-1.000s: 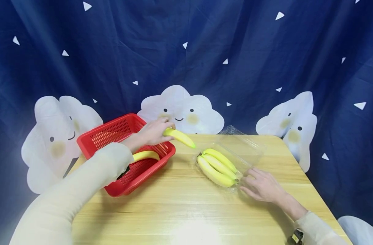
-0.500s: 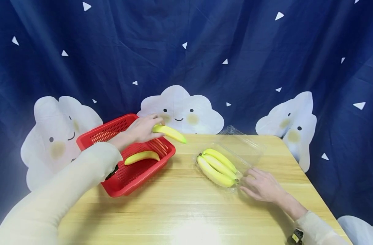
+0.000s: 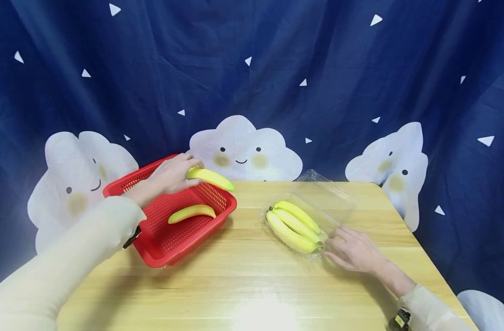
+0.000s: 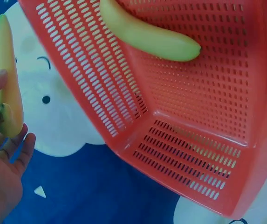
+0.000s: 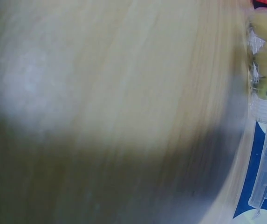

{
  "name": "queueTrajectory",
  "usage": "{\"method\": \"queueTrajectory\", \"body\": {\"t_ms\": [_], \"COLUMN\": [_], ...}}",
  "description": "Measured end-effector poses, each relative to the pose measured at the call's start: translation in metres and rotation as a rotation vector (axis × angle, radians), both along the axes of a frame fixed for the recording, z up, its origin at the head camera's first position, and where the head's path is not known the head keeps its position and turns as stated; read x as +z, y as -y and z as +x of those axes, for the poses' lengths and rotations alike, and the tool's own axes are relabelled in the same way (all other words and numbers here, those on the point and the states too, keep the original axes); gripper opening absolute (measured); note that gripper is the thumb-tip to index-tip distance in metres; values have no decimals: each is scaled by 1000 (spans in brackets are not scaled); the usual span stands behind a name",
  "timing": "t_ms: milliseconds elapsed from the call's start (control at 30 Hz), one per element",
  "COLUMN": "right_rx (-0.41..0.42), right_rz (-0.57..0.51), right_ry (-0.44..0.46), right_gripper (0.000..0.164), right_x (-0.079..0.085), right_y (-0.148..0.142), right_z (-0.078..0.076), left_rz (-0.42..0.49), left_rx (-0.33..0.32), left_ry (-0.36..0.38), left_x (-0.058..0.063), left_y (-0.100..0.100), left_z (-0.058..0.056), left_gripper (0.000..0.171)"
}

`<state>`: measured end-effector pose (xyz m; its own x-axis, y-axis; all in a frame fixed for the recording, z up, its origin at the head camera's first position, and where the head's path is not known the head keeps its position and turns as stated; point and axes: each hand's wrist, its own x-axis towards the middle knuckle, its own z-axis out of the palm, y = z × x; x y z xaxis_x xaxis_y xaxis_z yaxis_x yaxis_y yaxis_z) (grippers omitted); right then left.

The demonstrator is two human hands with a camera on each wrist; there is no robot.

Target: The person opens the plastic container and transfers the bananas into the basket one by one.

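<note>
My left hand (image 3: 175,174) grips a banana (image 3: 210,178) by one end, over the back part of the red basket (image 3: 161,262); its green tip points right. In the left wrist view the thumb and fingers wrap around this banana (image 4: 10,84). A second banana (image 3: 191,213) lies on the basket floor. My right hand (image 3: 355,250) holds the near right edge of an opened clear plastic clamshell box (image 3: 314,257), fingers curled at its rim. Several bananas (image 3: 293,227) lie side by side in that box. The right wrist view does not show the hand.
The clamshell's transparent lid (image 3: 326,197) leans back toward the far edge of the wooden table (image 3: 235,285). A dark blue curtain (image 3: 252,69) with printed clouds hangs behind. The basket stands at the table's left side.
My left hand has moved left with the banana, from beyond the basket's right rim to over the basket. The banana inside the basket is now fully uncovered. My right hand stays put.
</note>
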<state>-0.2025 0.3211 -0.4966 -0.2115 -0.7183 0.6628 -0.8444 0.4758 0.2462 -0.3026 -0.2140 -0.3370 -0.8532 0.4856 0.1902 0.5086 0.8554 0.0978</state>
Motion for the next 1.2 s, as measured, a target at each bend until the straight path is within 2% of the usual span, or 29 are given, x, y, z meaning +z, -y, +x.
{"method": "queueTrajectory", "body": {"t_ms": [167, 433, 900, 1200], "right_rx": [4, -5, -16, -9], "right_rz": [6, 7, 10, 11], "right_ry": [1, -5, -13, -1], "right_gripper": [38, 39, 41, 40], "right_x": [2, 2, 1, 2], "right_y": [0, 0, 0, 1], "right_z": [-1, 1, 2, 2], "left_rz": [8, -5, -36, -56], "left_rx": [39, 89, 88, 54], "left_ry": [-13, 38, 91, 116], "left_x": [5, 0, -22, -42], "left_y": [13, 27, 38, 39], "left_z": [2, 8, 11, 9], "left_gripper": [34, 38, 36, 36]}}
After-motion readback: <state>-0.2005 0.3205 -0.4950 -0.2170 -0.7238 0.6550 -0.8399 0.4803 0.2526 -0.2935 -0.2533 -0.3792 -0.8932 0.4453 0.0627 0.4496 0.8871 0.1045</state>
